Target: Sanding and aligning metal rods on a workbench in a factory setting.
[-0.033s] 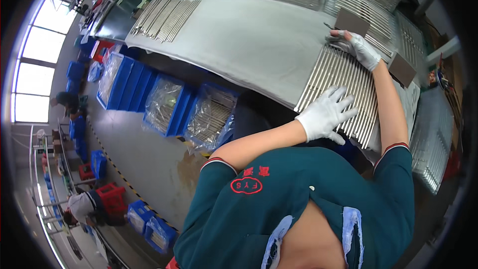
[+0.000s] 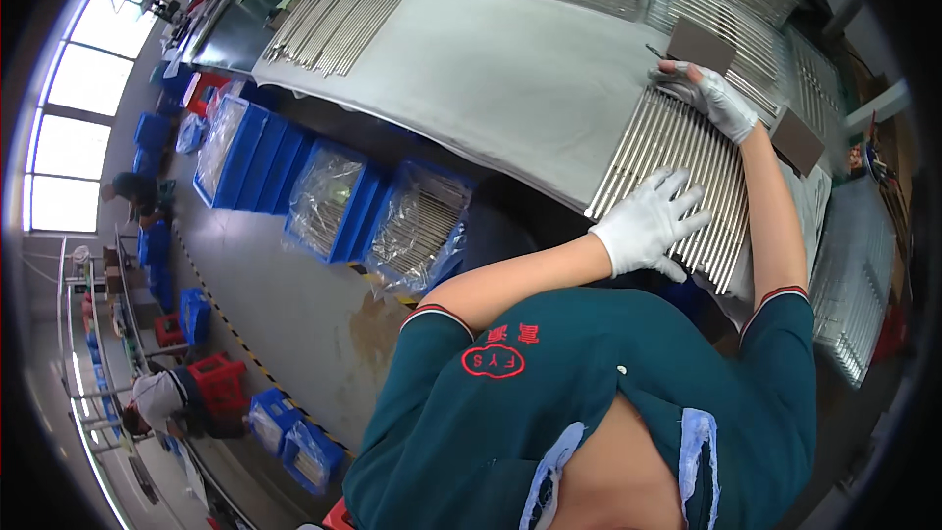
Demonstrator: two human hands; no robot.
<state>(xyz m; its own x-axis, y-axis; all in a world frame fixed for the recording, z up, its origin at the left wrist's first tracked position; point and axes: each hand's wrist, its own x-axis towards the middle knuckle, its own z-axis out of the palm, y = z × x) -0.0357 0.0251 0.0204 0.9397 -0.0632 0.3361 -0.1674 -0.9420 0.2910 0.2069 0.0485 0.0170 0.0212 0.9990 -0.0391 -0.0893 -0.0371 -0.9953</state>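
A row of slim, shiny metal rods [image 2: 636,149] lies side by side at the right end of the cloth-covered table [image 2: 491,69]. My left hand [image 2: 650,226], in a white glove, rests flat across the near part of the rods with its fingers spread. At their far ends is my right hand [image 2: 714,103], its gloved fingers stretched out and some fingertips bare. It touches the rod ends, and neither hand grips a rod. A small dark, thin tool [image 2: 654,51] lies just beyond the right hand.
Another batch of rods [image 2: 334,29] lies at the table's far left. Brown blocks [image 2: 701,45] and clear trays [image 2: 746,29] stand beyond my right hand; stacked trays [image 2: 852,275] are to the right. Blue bins [image 2: 257,162] lined with plastic stand along the table. A person [image 2: 162,397] sits lower left.
The whole view has shifted slightly. Both hands keep their places on the rods.
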